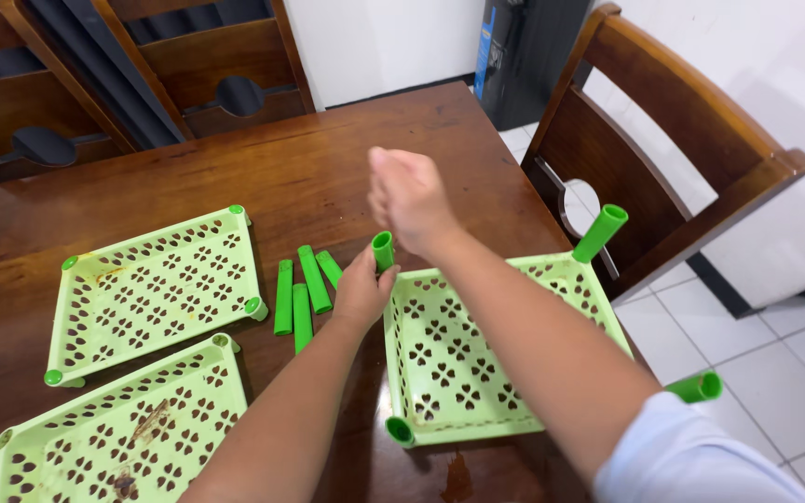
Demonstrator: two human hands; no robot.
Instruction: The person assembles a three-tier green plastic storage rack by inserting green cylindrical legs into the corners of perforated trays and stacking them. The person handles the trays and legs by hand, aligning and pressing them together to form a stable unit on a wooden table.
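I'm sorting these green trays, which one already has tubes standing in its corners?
The tray on the right, under the arms; green tubes stand in its corners. The two left trays lie bare.

A dark wooden tabletop [328, 168] is ringed by 3 wooden chairs [663, 140]; white floor tiles [775, 373] and white walls [384, 37] are seen.

Left hand [362, 291]: forearm extended toward 12 o'clock, fingers curled in grip. Right hand [409, 197]: raised just above at 1 o'clock, closed fist, empty.
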